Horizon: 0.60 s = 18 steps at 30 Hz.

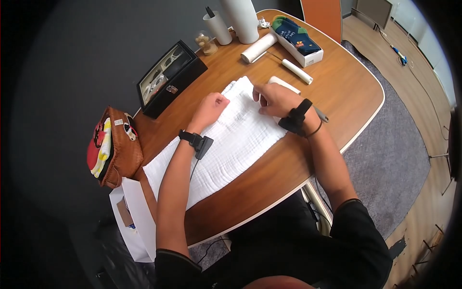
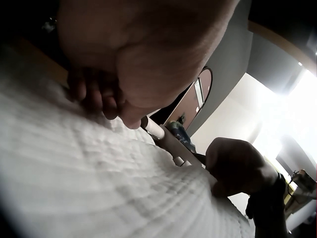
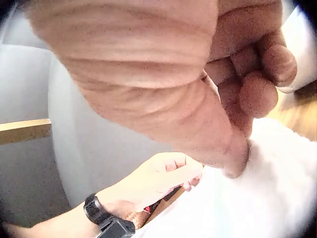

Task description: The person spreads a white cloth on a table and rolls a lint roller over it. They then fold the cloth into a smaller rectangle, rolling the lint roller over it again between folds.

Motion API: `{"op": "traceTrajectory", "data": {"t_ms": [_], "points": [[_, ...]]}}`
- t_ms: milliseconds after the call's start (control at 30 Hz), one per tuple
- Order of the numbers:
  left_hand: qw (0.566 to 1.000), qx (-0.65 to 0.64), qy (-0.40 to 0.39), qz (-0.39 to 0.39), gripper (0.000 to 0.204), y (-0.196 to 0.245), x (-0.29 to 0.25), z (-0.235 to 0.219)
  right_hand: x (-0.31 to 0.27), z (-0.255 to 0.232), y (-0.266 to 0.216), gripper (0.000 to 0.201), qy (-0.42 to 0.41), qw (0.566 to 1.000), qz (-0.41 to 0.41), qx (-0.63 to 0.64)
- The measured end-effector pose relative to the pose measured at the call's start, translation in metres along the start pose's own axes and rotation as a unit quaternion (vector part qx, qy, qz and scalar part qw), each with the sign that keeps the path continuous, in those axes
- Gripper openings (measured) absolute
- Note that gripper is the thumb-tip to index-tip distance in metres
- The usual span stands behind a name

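Observation:
A white crinkled muslin cloth (image 1: 226, 154) lies spread lengthwise over the wooden table, its far end folded into layers. At its far left edge, my left hand (image 1: 209, 113) has its fingers curled down and pinches the fabric, thumb tip against it in the left wrist view. My right hand (image 1: 280, 101) is at the far right edge, where the cloth (image 3: 277, 183) meets the tips of the thumb and index finger, with the other fingers curled. Close behind the right hand lies a white roll (image 1: 284, 85), partly hidden, and a grey handle (image 1: 321, 114) shows beside the wrist.
A black glasses case (image 1: 168, 79) and a woven basket (image 1: 127, 154) of folded clothes stand along the left. Farther back are white rolls (image 1: 260, 48), a white box (image 1: 313, 59) with socks (image 1: 296, 36), a jar (image 1: 206, 44) and a tall cup (image 1: 218, 29). A white paper bag (image 1: 137, 216) sits near left.

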<state>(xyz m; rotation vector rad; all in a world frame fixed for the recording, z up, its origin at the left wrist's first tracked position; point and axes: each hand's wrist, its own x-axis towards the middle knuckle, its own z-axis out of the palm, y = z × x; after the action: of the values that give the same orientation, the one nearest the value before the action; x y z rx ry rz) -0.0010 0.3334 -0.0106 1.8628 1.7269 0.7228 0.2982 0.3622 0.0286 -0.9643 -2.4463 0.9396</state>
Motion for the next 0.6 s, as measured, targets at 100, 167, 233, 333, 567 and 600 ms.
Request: {"op": "traceTrajectory", "data": {"t_ms": [100,167,233,333,567,600], "points": [[0.993,0.078,0.028,0.09,0.028,0.01,-0.001,0.007,0.004,0.007,0.006,0.036,-0.037,0.998,0.033,-0.031],[0.993,0.087,-0.011,0.084,0.03,0.011,0.006,0.01,0.004,0.01,0.007,0.037,-0.039,0.997,0.049,-0.042],[0.996,0.061,-0.02,0.064,0.027,0.013,0.013,0.009,0.005,0.008,0.008,0.038,-0.042,0.996,0.064,-0.053],[0.999,0.017,0.021,0.025,0.023,0.015,0.022,0.008,0.002,0.012,0.008,0.039,-0.052,0.996,0.063,-0.048],[0.992,0.018,0.103,0.077,0.017,0.01,0.031,0.025,0.003,0.007,0.001,0.052,-0.028,0.995,0.09,-0.045],[0.99,0.033,0.096,0.103,0.018,0.006,0.034,0.03,0.001,0.003,-0.002,0.052,-0.049,0.992,0.107,-0.047]]}}
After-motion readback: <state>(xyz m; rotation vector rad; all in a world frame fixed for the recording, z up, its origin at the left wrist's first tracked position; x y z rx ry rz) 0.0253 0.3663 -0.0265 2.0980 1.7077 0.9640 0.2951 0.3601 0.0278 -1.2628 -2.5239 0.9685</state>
